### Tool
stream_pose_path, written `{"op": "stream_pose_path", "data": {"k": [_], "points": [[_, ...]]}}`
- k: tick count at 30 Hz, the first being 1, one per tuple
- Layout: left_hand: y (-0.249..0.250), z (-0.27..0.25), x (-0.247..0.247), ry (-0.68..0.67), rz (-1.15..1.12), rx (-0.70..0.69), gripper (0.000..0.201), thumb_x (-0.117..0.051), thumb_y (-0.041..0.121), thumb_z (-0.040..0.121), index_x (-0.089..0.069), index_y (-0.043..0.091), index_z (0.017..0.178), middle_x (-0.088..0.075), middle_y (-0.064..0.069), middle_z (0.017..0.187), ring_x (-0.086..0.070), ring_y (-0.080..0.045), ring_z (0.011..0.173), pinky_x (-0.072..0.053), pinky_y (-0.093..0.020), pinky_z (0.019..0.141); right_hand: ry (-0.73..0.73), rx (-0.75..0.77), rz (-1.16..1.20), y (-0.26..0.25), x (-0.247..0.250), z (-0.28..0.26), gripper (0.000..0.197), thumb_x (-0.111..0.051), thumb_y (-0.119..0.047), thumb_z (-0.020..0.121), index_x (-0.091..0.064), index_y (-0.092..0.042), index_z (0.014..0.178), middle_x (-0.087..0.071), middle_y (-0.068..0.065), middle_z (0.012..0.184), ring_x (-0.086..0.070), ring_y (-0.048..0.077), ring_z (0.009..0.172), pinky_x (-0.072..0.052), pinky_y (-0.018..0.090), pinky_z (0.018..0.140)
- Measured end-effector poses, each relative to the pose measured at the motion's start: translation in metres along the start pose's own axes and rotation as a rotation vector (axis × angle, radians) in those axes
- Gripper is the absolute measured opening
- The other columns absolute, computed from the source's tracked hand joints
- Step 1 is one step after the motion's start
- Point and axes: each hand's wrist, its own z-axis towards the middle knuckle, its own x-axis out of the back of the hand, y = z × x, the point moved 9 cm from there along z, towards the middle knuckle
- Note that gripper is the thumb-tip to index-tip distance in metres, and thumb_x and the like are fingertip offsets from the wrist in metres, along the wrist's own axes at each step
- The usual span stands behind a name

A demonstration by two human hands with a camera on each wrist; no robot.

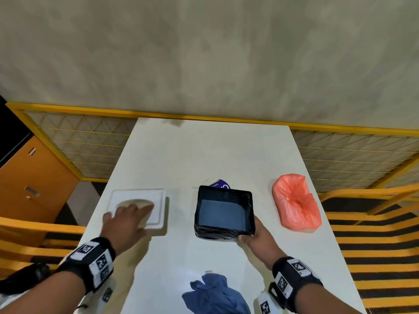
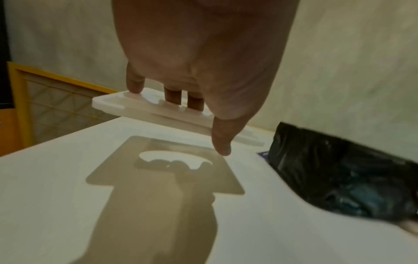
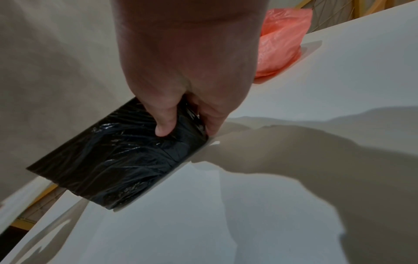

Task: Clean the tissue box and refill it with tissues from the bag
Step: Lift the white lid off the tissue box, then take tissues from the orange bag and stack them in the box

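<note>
While the black tissue box (image 1: 224, 213) is held tilted at its near right corner by the right hand (image 1: 256, 234), thumb and fingers pinched on its plastic-wrapped wall, its interior is seen bare: no tissues are loaded. The white lid (image 1: 138, 207), with oval opening, is lifted clear of the tabletop (image 1: 204, 155) by the left hand (image 1: 127, 219), fingers hooked through the opening. Opening is judged done; wiping and refilling are judged outstanding. A blue cloth (image 1: 213, 293) lies at the near edge. The orange bag (image 1: 294, 202) is bunched shut, contents unseen. A purple packet (image 1: 221, 183) is partly hidden behind the box.
</note>
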Motion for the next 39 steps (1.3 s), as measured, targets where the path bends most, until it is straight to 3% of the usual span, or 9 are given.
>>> {"op": "stream_pose_path", "data": {"k": [8, 14, 18, 20, 22, 25, 29, 32, 39], "points": [[-0.006, -0.047, -0.064, -0.154, 0.011, 0.054, 0.071, -0.061, 0.051, 0.085, -0.027, 0.053, 0.148, -0.046, 0.012, 0.134, -0.045, -0.018, 0.128, -0.038, -0.043, 0.096, -0.01, 0.004, 0.001, 0.002, 0.001, 0.002, 0.067, -0.06, 0.004, 0.081, -0.046, -0.04, 0.129, -0.068, -0.013, 0.114, -0.063, 0.002, 0.104, -0.049, 0.016, 0.081], [-0.003, -0.057, -0.069, -0.174, -0.011, 0.072, 0.072, -0.064, 0.045, 0.083, -0.031, 0.052, 0.146, -0.047, 0.012, 0.125, -0.046, -0.019, 0.122, -0.039, -0.035, 0.082, -0.036, -0.003, -0.004, 0.001, 0.004, 0.003, 0.072, -0.069, -0.003, 0.075, -0.045, -0.039, 0.132, -0.065, -0.011, 0.121, -0.06, 0.006, 0.113, -0.051, 0.025, 0.091], [-0.002, -0.06, -0.068, -0.165, -0.026, 0.056, 0.073, -0.066, 0.046, 0.081, -0.034, 0.052, 0.146, -0.047, 0.011, 0.129, -0.046, -0.02, 0.123, -0.044, -0.035, 0.082, -0.053, -0.087, -0.138, -0.003, 0.028, -0.002, 0.102, -0.082, -0.017, 0.068, -0.024, -0.025, 0.152, -0.035, -0.012, 0.146, -0.042, 0.013, 0.135, -0.041, 0.04, 0.109], [-0.001, -0.064, -0.069, -0.171, -0.044, 0.043, 0.073, -0.067, 0.045, 0.078, -0.035, 0.052, 0.144, -0.048, 0.01, 0.13, -0.047, -0.021, 0.123, -0.047, -0.038, 0.083, 0.116, -0.039, -0.265, -0.018, 0.066, -0.002, 0.097, -0.081, -0.019, 0.073, -0.025, -0.023, 0.152, -0.043, -0.004, 0.138, -0.048, 0.018, 0.124, -0.048, 0.041, 0.1], [0.0, -0.068, -0.07, -0.179, -0.079, 0.04, 0.075, -0.072, 0.043, 0.071, -0.04, 0.054, 0.138, -0.053, 0.007, 0.126, -0.053, -0.026, 0.118, -0.051, -0.044, 0.081, 0.464, 0.024, -0.439, -0.04, 0.119, -0.009, 0.084, -0.079, -0.024, 0.075, -0.036, -0.023, 0.147, -0.048, 0.008, 0.132, -0.049, 0.024, 0.114, -0.047, 0.045, 0.096], [-0.001, -0.07, -0.06, -0.104, -0.172, 0.09, 0.071, -0.076, 0.046, 0.061, -0.056, 0.05, 0.129, -0.055, 0.007, 0.124, -0.056, -0.028, 0.115, -0.052, -0.047, 0.079, 0.701, -0.123, -0.652, -0.037, 0.168, -0.008, 0.096, -0.081, -0.041, 0.068, -0.029, -0.026, 0.147, -0.041, 0.018, 0.139, -0.037, 0.038, 0.127, -0.039, 0.055, 0.1], [0.016, -0.067, -0.032, 0.021, -0.278, 0.067, 0.069, -0.064, 0.061, 0.057, -0.06, 0.048, 0.125, -0.053, 0.012, 0.122, -0.055, -0.026, 0.113, -0.049, -0.044, 0.081, 0.592, -0.351, -0.694, 0.001, 0.181, 0.012, 0.123, -0.082, -0.055, 0.061, -0.001, -0.034, 0.151, -0.012, 0.015, 0.159, -0.014, 0.041, 0.144, -0.03, 0.064, 0.108], [0.039, -0.065, -0.012, 0.116, -0.313, -0.018, 0.066, -0.055, 0.063, 0.057, -0.066, 0.04, 0.118, -0.058, 0.009, 0.115, -0.061, -0.031, 0.102, -0.05, -0.045, 0.073, 0.534, -0.398, -0.723, 0.019, 0.177, 0.023, 0.126, -0.082, -0.056, 0.061, 0.005, -0.035, 0.15, -0.011, 0.014, 0.159, -0.017, 0.041, 0.144, -0.031, 0.063, 0.107], [0.093, -0.059, 0.006, 0.111, -0.331, -0.203, 0.062, -0.054, 0.053, 0.067, -0.06, 0.038, 0.127, -0.053, 0.013, 0.117, -0.059, -0.024, 0.102, -0.05, -0.041, 0.075, 0.474, -0.352, -0.74, 0.034, 0.155, -0.004, 0.083, -0.069, -0.04, 0.074, -0.023, -0.034, 0.143, -0.036, 0.01, 0.138, -0.04, 0.037, 0.123, -0.046, 0.053, 0.094]]}}
